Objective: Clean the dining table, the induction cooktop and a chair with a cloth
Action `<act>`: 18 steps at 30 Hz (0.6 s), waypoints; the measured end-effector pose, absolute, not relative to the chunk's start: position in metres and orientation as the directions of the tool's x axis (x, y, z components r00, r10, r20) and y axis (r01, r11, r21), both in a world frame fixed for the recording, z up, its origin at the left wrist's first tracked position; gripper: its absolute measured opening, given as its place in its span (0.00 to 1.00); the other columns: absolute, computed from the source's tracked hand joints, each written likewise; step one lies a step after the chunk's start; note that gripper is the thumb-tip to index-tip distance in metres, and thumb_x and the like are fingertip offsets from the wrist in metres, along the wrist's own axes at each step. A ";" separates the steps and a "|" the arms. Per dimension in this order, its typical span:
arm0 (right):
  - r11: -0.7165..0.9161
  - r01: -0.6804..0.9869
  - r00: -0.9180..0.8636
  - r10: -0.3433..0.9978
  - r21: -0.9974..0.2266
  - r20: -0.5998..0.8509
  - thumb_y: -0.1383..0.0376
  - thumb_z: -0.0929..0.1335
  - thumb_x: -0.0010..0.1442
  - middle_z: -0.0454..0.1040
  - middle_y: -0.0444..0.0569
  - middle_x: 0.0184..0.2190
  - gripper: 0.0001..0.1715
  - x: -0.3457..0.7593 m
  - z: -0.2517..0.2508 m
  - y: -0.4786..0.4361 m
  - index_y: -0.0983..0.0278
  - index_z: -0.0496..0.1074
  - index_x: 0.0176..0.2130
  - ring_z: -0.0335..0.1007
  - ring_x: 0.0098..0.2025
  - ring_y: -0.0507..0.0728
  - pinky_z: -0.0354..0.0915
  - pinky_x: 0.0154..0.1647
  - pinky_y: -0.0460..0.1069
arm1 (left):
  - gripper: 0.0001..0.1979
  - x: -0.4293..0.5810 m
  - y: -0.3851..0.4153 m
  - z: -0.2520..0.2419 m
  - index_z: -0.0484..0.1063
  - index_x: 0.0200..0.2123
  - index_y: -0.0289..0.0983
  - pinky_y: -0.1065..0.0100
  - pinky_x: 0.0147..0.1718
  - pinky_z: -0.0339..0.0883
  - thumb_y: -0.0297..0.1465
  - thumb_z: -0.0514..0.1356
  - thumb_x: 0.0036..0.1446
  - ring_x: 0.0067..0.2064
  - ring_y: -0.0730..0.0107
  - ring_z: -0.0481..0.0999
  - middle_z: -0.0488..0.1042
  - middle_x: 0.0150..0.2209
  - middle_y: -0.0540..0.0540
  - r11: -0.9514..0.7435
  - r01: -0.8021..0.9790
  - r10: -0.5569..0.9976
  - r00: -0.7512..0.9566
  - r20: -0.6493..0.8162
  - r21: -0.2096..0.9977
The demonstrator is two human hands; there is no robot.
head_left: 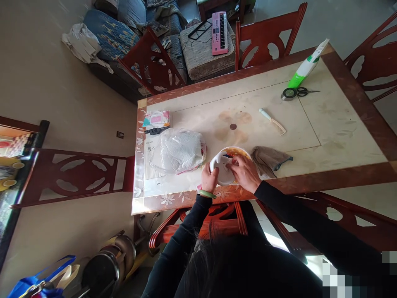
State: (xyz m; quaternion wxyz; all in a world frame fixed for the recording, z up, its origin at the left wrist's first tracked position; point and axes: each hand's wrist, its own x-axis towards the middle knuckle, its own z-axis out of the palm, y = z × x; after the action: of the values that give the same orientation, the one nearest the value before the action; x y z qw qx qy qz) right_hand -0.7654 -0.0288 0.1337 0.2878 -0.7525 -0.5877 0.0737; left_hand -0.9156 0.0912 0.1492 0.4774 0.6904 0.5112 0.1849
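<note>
My left hand [210, 179], with a green bangle at its wrist, is closed on the left rim of a smooth white rounded object [225, 176], whose kind I cannot make out. My right hand [245, 171] reaches over it from the right, thumb and fingers pinched together above its inside. Whatever the right fingers hold is hidden or too small to name. Behind both hands shows the rim of a round orange-and-white container [237, 150], with something small and dark near the right fingers. Right beside it lies a crumpled brown cloth [267, 160].
A clear plastic bag with white paper [181, 150] lies on a book [151, 161], near a wipes packet [156, 118]. Across the table [198, 120] are a comb [273, 121], a tape roll [289, 94], scissors [307, 92] and a green-white packet [305, 69]. Wooden chairs [268, 39] surround it.
</note>
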 end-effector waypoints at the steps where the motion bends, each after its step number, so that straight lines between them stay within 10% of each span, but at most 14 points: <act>1: -0.141 0.839 0.305 0.922 -0.525 0.240 0.64 0.66 0.73 0.75 0.55 0.47 0.17 -0.764 0.133 -0.027 0.56 0.84 0.50 0.66 0.49 0.65 0.63 0.53 0.59 | 0.12 -0.915 0.093 0.150 0.77 0.42 0.37 0.58 0.46 0.70 0.33 0.61 0.54 0.44 0.57 0.77 0.79 0.40 0.44 -0.031 0.536 0.885 0.407 -0.226 0.844; 18: -0.130 0.725 0.433 0.849 -0.676 0.301 0.60 0.70 0.71 0.72 0.56 0.47 0.13 -0.766 0.131 -0.020 0.59 0.84 0.50 0.69 0.48 0.64 0.71 0.54 0.60 | 0.11 -0.904 0.094 0.164 0.76 0.41 0.39 0.59 0.44 0.71 0.33 0.61 0.54 0.41 0.58 0.77 0.79 0.37 0.46 -0.093 0.553 0.894 0.412 -0.176 0.828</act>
State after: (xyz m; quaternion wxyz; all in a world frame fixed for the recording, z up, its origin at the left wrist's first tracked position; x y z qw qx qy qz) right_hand -0.7663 -0.0200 0.1311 0.3972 -0.7475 -0.5266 0.0782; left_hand -0.9040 0.0940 0.1644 0.4436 0.7138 0.5069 0.1919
